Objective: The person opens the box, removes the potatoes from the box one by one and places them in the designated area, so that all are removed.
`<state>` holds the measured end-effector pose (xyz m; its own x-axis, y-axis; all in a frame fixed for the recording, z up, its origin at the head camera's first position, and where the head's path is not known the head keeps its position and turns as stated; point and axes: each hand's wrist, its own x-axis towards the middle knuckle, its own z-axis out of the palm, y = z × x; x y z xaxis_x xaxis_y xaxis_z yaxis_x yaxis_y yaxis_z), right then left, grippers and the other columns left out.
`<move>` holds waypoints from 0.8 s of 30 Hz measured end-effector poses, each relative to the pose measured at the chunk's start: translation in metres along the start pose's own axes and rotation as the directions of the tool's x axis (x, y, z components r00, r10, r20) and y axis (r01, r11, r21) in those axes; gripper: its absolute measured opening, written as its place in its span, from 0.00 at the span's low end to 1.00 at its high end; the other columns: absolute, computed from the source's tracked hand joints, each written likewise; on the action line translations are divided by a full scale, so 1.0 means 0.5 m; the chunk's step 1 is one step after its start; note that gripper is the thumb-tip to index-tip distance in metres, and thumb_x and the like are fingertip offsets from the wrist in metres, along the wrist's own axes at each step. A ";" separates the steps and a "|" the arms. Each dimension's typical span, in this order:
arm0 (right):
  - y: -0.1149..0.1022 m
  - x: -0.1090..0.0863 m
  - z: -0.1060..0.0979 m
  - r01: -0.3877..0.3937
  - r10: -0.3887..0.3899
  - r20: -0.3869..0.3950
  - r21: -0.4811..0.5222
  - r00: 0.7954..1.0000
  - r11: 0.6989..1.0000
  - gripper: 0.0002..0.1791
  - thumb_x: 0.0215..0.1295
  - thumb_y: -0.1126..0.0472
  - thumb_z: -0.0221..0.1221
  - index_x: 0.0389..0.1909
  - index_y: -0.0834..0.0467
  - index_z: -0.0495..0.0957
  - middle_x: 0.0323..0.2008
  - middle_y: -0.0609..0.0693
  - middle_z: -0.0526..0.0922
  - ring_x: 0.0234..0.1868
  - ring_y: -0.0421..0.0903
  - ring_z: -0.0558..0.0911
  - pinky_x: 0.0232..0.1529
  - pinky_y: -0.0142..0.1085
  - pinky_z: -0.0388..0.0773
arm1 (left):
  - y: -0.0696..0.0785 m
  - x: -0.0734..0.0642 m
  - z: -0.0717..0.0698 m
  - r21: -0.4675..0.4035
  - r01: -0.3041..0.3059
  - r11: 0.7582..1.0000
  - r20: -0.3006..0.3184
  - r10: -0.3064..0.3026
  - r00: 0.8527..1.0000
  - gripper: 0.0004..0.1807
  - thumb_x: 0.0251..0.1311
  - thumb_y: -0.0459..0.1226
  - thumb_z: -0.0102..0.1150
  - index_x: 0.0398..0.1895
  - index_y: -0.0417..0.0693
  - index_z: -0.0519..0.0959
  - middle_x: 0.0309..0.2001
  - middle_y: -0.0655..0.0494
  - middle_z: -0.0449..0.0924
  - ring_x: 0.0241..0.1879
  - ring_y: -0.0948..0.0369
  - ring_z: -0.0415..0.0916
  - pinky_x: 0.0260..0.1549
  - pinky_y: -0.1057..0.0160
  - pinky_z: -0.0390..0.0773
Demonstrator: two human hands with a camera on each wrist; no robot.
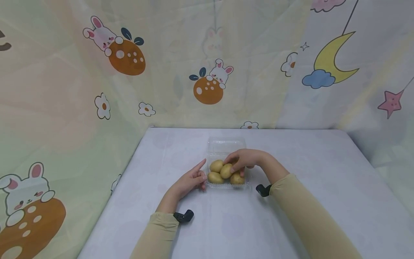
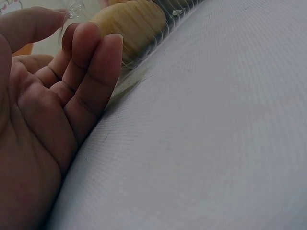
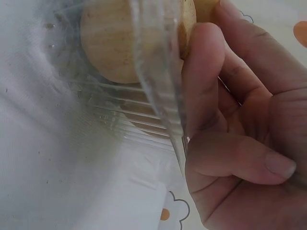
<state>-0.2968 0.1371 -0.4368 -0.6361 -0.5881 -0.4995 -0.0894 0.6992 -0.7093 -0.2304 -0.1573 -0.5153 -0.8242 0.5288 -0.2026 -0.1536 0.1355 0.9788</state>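
A clear plastic clamshell box (image 1: 226,145) lies on the table with its lid folded back, holding several yellow potatoes (image 1: 215,177). My left hand (image 1: 190,182) is at the box's left side, index finger stretched out, and pinches the rim with the thumb and curled fingers. Close up in the left wrist view, a potato (image 2: 139,24) shows behind those fingers. From the right, my right hand (image 1: 247,158) reaches into the box and grips a potato (image 1: 226,171) lying on top of the others. Another potato (image 3: 108,43) appears through the box wall in the right wrist view.
A white cloth covers the table (image 1: 226,223). Behind it and at both sides hangs a curtain (image 1: 174,72) printed with rabbits, flowers and a moon. Each wrist wears a small black device, one at the left cuff (image 1: 183,216).
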 end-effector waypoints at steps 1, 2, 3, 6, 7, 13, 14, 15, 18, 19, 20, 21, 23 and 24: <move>-0.001 0.000 0.001 0.000 0.000 -0.002 -0.002 1.000 1.000 0.24 0.58 0.52 0.69 0.57 0.40 0.78 0.54 0.48 0.78 0.27 0.47 0.84 0.20 0.30 0.63 | 0.000 0.000 0.000 0.000 0.000 1.000 0.001 0.000 1.000 0.44 0.67 0.43 0.59 0.79 0.68 0.46 0.34 0.54 0.74 0.33 0.58 0.79 0.40 0.59 0.80; -0.001 0.000 0.001 0.000 0.000 -0.007 -0.006 1.000 1.000 0.24 0.58 0.52 0.69 0.57 0.40 0.79 0.54 0.48 0.78 0.27 0.46 0.84 0.21 0.30 0.64 | 0.000 0.000 0.000 0.001 -0.003 1.000 0.003 0.003 1.000 0.44 0.67 0.43 0.59 0.80 0.67 0.46 0.34 0.54 0.74 0.33 0.58 0.79 0.40 0.59 0.80; -0.002 0.000 0.002 0.001 -0.001 -0.012 -0.009 1.000 1.000 0.24 0.58 0.52 0.69 0.56 0.40 0.79 0.53 0.48 0.79 0.26 0.46 0.84 0.21 0.30 0.64 | 0.000 0.000 0.000 0.003 -0.004 1.000 0.004 0.004 1.000 0.44 0.67 0.43 0.59 0.80 0.67 0.46 0.34 0.54 0.74 0.33 0.58 0.79 0.40 0.59 0.80; 0.000 0.001 0.003 0.012 -0.012 -0.029 -0.018 1.000 1.000 0.23 0.58 0.52 0.70 0.55 0.40 0.80 0.52 0.47 0.80 0.24 0.45 0.82 0.24 0.32 0.71 | -0.002 0.000 -0.001 0.005 -0.011 1.000 0.007 0.011 1.000 0.44 0.68 0.43 0.59 0.80 0.66 0.45 0.34 0.55 0.74 0.33 0.58 0.79 0.40 0.59 0.80; 0.001 0.001 0.003 0.016 -0.017 -0.035 -0.021 0.999 1.000 0.22 0.58 0.53 0.70 0.55 0.40 0.80 0.51 0.47 0.80 0.23 0.44 0.82 0.25 0.34 0.73 | -0.002 0.000 -0.001 0.005 -0.013 1.000 0.008 0.013 1.000 0.44 0.68 0.43 0.58 0.80 0.65 0.45 0.34 0.55 0.74 0.33 0.59 0.79 0.40 0.59 0.80; 0.007 0.003 0.005 0.045 -0.046 -0.066 -0.023 0.997 0.999 0.19 0.57 0.52 0.70 0.51 0.39 0.82 0.49 0.46 0.82 0.22 0.44 0.81 0.33 0.40 0.79 | -0.003 0.000 -0.001 -0.001 -0.011 1.000 0.005 0.011 1.000 0.43 0.68 0.42 0.58 0.80 0.67 0.46 0.34 0.55 0.74 0.33 0.58 0.78 0.40 0.59 0.80; 0.008 0.003 0.005 0.048 -0.049 -0.073 -0.021 0.996 0.999 0.19 0.57 0.51 0.70 0.51 0.39 0.82 0.48 0.46 0.82 0.22 0.45 0.81 0.33 0.40 0.79 | -0.003 0.000 -0.001 0.001 -0.011 1.000 0.003 0.011 1.000 0.43 0.68 0.43 0.58 0.80 0.67 0.46 0.34 0.55 0.74 0.33 0.58 0.78 0.40 0.59 0.80; 0.010 0.003 0.006 0.049 -0.051 -0.081 -0.020 0.995 0.999 0.19 0.56 0.50 0.71 0.50 0.39 0.82 0.48 0.46 0.82 0.22 0.45 0.81 0.32 0.39 0.77 | -0.003 0.000 -0.001 0.002 -0.010 1.000 0.001 0.010 1.000 0.43 0.68 0.43 0.59 0.79 0.68 0.46 0.34 0.55 0.74 0.33 0.58 0.79 0.40 0.59 0.80; 0.012 0.003 0.005 0.057 -0.058 -0.099 -0.015 0.993 0.998 0.20 0.55 0.49 0.71 0.50 0.39 0.82 0.49 0.46 0.81 0.22 0.45 0.81 0.31 0.39 0.76 | -0.003 0.000 -0.001 0.006 -0.008 1.000 -0.005 0.008 1.000 0.43 0.67 0.44 0.59 0.79 0.70 0.47 0.34 0.55 0.74 0.33 0.58 0.79 0.40 0.59 0.80; 0.014 0.002 0.004 0.058 -0.059 -0.104 -0.012 0.993 0.998 0.20 0.55 0.49 0.71 0.50 0.38 0.82 0.49 0.46 0.81 0.22 0.46 0.81 0.31 0.38 0.76 | -0.002 0.000 -0.001 0.007 -0.005 1.000 -0.007 0.005 1.000 0.43 0.67 0.44 0.60 0.79 0.71 0.48 0.34 0.55 0.74 0.34 0.58 0.79 0.40 0.59 0.80; 0.014 0.001 0.004 0.060 -0.061 -0.109 -0.009 0.992 0.998 0.20 0.55 0.49 0.71 0.50 0.38 0.82 0.49 0.46 0.81 0.23 0.46 0.81 0.31 0.38 0.76 | -0.002 0.000 -0.001 0.007 -0.007 1.000 -0.007 0.007 1.000 0.43 0.67 0.44 0.60 0.79 0.71 0.48 0.34 0.55 0.74 0.34 0.58 0.79 0.40 0.59 0.80; 0.015 -0.001 0.003 0.063 -0.064 -0.116 -0.011 0.991 0.998 0.20 0.55 0.48 0.71 0.50 0.37 0.82 0.49 0.45 0.81 0.23 0.46 0.81 0.30 0.38 0.74 | -0.002 -0.001 0.000 0.008 -0.010 1.000 -0.005 0.010 1.000 0.43 0.67 0.44 0.60 0.79 0.70 0.47 0.34 0.55 0.74 0.34 0.58 0.79 0.40 0.59 0.80; 0.017 -0.006 0.000 0.068 -0.069 -0.128 -0.009 0.989 0.998 0.20 0.55 0.47 0.71 0.50 0.35 0.82 0.48 0.45 0.82 0.22 0.47 0.81 0.29 0.37 0.72 | -0.001 -0.001 0.000 0.010 -0.012 1.000 -0.002 0.012 1.000 0.43 0.67 0.44 0.59 0.79 0.69 0.46 0.34 0.55 0.74 0.33 0.59 0.79 0.40 0.59 0.80; 0.019 -0.009 -0.001 0.070 -0.070 -0.137 -0.006 0.988 0.998 0.20 0.55 0.47 0.71 0.49 0.34 0.81 0.47 0.45 0.82 0.23 0.47 0.81 0.29 0.36 0.71 | -0.001 -0.001 0.000 0.012 -0.014 1.000 -0.002 0.014 1.000 0.43 0.67 0.44 0.59 0.79 0.68 0.46 0.34 0.55 0.74 0.33 0.59 0.79 0.40 0.59 0.80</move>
<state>-0.2951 0.1466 -0.4409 -0.7272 -0.5745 -0.3757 -0.1384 0.6587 -0.7395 -0.2300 -0.1577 -0.5158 -0.8274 0.5289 -0.1889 -0.1356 0.1382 0.9811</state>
